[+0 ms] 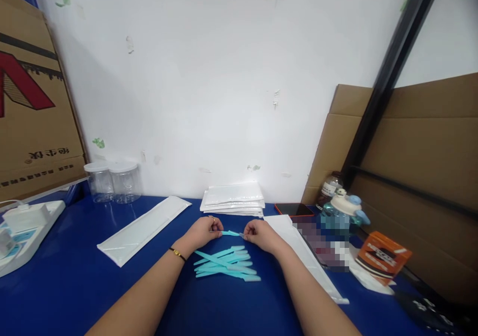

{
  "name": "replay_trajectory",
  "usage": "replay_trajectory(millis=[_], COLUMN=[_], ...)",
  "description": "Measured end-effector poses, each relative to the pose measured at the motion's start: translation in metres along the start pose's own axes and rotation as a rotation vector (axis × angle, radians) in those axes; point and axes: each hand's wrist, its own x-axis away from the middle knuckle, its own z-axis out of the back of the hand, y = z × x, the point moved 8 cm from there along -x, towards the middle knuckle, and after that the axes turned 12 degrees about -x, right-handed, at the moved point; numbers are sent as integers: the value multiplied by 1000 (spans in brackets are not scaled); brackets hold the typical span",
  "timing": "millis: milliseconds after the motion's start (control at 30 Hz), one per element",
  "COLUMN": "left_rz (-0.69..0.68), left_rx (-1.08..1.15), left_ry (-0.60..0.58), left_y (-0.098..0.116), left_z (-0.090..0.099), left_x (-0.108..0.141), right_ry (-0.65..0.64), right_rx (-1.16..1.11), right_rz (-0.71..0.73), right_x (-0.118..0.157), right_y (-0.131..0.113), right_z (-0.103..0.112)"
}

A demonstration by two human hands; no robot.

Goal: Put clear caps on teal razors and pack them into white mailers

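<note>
My left hand point(206, 231) pinches the handle end of a turquoise eyebrow razor point(230, 233) above the table. The fingers of my right hand point(259, 235) are closed at its other end, where a small pale tip, perhaps the blade cover, partly shows. Just below my hands a loose pile of several similar turquoise eyebrow razors point(226, 264) lies on the blue table point(220, 311). Most of their pale blade ends point right, and some cross over one another.
A white padded envelope point(145, 230) lies left; a stack of envelopes point(232, 199) sits by the wall. Right are a white sheet point(284, 226), phone point(294, 209), teal jug point(341, 211) and orange packet point(384, 257). Clear jars point(125, 181) and a power strip point(30, 236) stand left.
</note>
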Motion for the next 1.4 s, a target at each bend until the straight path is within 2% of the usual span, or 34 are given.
replay_trajectory(millis=[133, 200, 300, 467, 567, 633, 700, 800, 833, 900, 1033, 1200, 1300, 1400], left_rz=[-60, -75, -86, 8, 28, 12, -35, -128, -145, -151, -131, -92, -62, -46], left_rx=[-14, -31, -51, -64, -59, -34, 15, 88, 90, 56, -27, -84, -100, -84], left_ry=[125, 128, 112, 123, 148, 160, 116, -82, -139, -181, -104, -63, -46, -63], left_y=[6, 8, 10, 8, 8, 9, 14, 27, 30, 33, 33, 29, 24, 18], left_z=[5, 5, 3, 1, 5, 10, 13, 4, 0, -4, -2, 0, 4, 2], left_x=[-3, -3, -3, -7, -8, -5, 1, 12, 15, 19, 17, 14, 13, 10], right_ry=[102, 110, 121, 238, 276, 248, 145, -22, -51, -66, -22, -20, -20, 33], right_rx=[90, 118, 166, 244, 234, 185, 102, 11, 5, 12, 47, 73, 84, 83], right_rz=[68, 103, 78, 2, 38, 108, 162, 174, 166, 146, 120, 125, 78, -4], right_x=[3, 3, 2, 0, 3, 6, 10, 14, 14, 14, 12, 11, 9, 7], right_y=[-6, -9, -8, 0, -6, -17, -27, -34, -34, -31, -24, -20, -7, 10], right_z=[9, 9, 10, 24, 29, 25, 14, -7, -12, -17, -15, -8, 2, 17])
